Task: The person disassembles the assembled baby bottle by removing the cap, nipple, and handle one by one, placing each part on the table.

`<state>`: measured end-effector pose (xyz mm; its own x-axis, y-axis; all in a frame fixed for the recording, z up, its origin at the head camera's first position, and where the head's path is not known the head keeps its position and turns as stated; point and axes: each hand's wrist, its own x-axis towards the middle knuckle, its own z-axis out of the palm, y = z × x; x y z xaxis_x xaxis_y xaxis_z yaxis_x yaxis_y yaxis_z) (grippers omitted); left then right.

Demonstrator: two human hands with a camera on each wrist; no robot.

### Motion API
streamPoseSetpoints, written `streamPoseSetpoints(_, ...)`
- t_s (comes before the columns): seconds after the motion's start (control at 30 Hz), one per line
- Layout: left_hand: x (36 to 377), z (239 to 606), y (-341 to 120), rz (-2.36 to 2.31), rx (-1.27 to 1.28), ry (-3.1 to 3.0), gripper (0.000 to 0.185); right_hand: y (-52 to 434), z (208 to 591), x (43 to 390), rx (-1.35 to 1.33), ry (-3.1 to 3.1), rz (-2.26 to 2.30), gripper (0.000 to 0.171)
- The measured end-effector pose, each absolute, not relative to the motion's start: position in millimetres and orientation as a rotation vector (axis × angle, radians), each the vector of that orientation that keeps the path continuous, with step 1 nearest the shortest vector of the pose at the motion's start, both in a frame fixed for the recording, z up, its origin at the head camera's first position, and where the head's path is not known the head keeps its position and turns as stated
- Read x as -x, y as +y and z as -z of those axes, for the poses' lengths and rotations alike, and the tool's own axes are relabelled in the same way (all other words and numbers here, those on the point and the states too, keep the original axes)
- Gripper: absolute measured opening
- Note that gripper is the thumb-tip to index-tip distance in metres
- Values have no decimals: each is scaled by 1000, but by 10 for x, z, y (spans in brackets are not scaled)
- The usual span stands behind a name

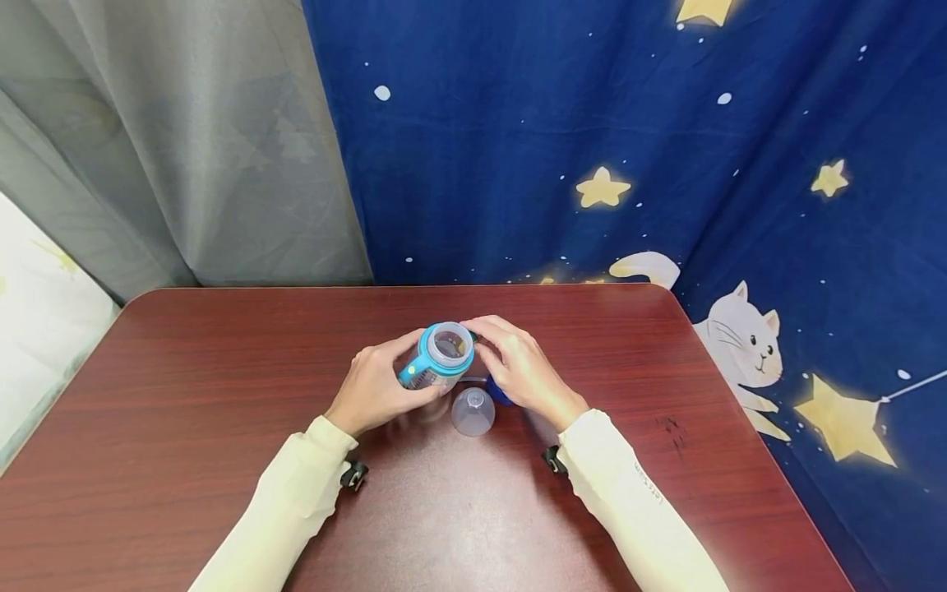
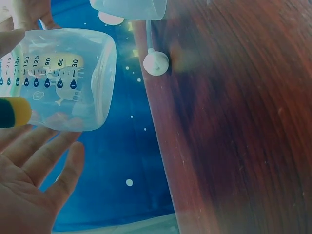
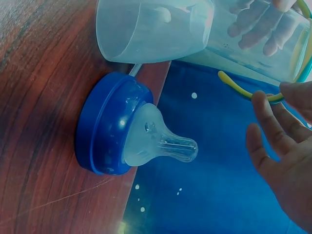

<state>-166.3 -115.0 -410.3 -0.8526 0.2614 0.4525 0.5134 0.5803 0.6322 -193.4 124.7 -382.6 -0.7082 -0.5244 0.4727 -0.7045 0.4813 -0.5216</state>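
My left hand (image 1: 377, 386) grips a clear baby bottle (image 1: 442, 352) with a teal collar, tilted above the middle of the table; its mouth is uncovered. The fingertips of my right hand (image 1: 518, 370) curl on the collar's right side. In the left wrist view the bottle (image 2: 58, 78) shows a printed scale and lies above my left palm (image 2: 34, 185). In the right wrist view my right fingers (image 3: 273, 141) touch the bottle's yellow handle (image 3: 239, 87). A clear dome cap (image 1: 473, 411) lies just in front of the bottle. A blue ring with a silicone teat (image 3: 126, 131) sits on the table beside the cap (image 3: 151, 29).
The dark red wooden table (image 1: 185, 395) has a far edge against a grey curtain (image 1: 185, 148) and a blue star-and-cat cloth (image 1: 666, 123). A thin straw with a small white ball end (image 2: 156, 63) lies on the table near the cap.
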Motion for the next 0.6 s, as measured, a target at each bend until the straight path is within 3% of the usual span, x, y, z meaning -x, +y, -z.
streamPoseSetpoints(0.6, 1664, 4080, -1162, 1144, 631, -2488, 73, 1266, 3779, 1899, -1021, -2424, -1053, 27)
